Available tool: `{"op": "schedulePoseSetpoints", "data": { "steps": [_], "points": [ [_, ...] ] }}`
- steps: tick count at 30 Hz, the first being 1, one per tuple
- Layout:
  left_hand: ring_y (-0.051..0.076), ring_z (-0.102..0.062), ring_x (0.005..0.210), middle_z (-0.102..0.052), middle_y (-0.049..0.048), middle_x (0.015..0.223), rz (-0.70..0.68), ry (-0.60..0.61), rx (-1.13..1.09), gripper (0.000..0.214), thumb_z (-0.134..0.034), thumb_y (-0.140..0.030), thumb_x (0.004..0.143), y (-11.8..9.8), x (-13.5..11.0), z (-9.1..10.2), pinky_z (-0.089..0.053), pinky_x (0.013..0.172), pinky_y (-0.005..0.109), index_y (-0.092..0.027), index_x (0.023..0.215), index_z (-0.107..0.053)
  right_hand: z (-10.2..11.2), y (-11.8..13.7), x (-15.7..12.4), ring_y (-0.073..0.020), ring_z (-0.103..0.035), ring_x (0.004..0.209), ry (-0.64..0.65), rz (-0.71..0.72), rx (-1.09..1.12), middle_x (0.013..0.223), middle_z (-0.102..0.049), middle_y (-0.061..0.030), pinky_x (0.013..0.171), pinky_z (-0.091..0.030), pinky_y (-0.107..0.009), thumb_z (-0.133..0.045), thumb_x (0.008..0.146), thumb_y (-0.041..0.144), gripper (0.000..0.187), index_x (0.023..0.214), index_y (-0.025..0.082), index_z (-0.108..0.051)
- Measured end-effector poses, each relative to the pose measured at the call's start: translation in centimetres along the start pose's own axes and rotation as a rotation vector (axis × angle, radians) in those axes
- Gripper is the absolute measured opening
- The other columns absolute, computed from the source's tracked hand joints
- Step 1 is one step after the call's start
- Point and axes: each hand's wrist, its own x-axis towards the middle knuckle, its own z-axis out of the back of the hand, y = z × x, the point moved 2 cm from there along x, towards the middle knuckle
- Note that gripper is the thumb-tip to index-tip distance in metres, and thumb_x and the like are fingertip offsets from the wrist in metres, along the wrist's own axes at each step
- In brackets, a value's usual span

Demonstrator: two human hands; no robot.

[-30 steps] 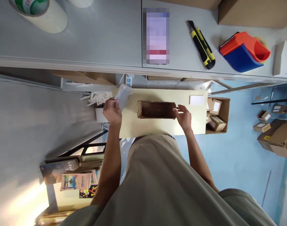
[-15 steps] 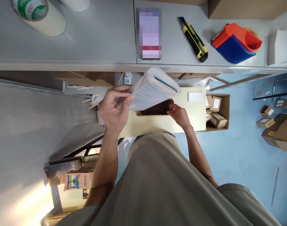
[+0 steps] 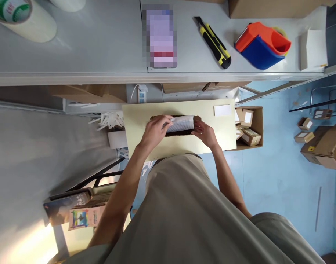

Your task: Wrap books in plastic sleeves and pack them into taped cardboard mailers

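A flat package in whitish, striped-looking wrap [image 3: 181,124] lies lengthwise in the mouth of a small brown cardboard box [image 3: 197,118]. My left hand [image 3: 153,132] is closed on the package's left end, thumb and fingers pinching the wrap; it also covers the box's left end. At the other end, my right hand [image 3: 206,135] has its fingers curled on the box's right edge, close to the package's tip. The box rests on a cream-coloured board [image 3: 137,126]. What is inside the wrap cannot be made out now.
Above the board runs a grey shelf [image 3: 101,44] with a phone [image 3: 161,36], a utility knife [image 3: 214,44], a tape dispenser [image 3: 263,46] and tape rolls [image 3: 41,24]. A carton of small boxes [image 3: 258,128] stands right of the board. White strips fill a bin [image 3: 116,139] at left.
My left hand has lowered the wrapped package from above the box into its opening. My right hand stays at the box's right end. The view has shifted slightly.
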Motion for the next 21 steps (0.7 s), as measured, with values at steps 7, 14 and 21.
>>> {"op": "schedulePoseSetpoints", "data": {
  "steps": [7,14,21],
  "points": [
    [0.031,-0.078,0.114,-0.084,0.0096,0.118,-0.012,0.205,0.125,0.014,-0.068,-0.015,0.103,2.4,0.9,-5.3,-0.058,0.104,0.042,-0.026,0.103,-0.078,0.1,-0.3,-0.1,-0.0345,-0.081,0.132,0.015,0.013,-0.066,0.142,-0.083,-0.0089,0.122,-0.065,-0.056,-0.096,0.080,0.033,0.067,0.144,0.026,-0.076],
    [0.032,-0.081,0.106,-0.086,0.0126,0.111,0.180,0.332,0.374,0.021,-0.065,-0.019,0.108,4.4,1.4,-6.9,-0.058,0.097,0.040,-0.023,0.116,-0.085,0.0,-0.2,-0.8,-0.0312,-0.082,0.130,0.033,0.060,-0.188,0.135,-0.085,-0.0022,0.121,-0.066,-0.050,-0.088,0.087,0.022,0.055,0.140,0.029,-0.078],
    [0.036,-0.068,0.143,-0.074,0.0151,0.155,0.097,0.168,0.382,0.039,-0.075,-0.020,0.103,4.0,-1.2,-6.2,-0.053,0.124,0.047,-0.020,0.143,-0.078,0.8,0.6,-1.5,-0.0289,-0.083,0.109,-0.156,0.130,-0.264,0.131,-0.082,-0.0114,0.099,-0.073,-0.049,-0.079,0.097,0.039,0.035,0.129,0.024,-0.079]
  ]
}}
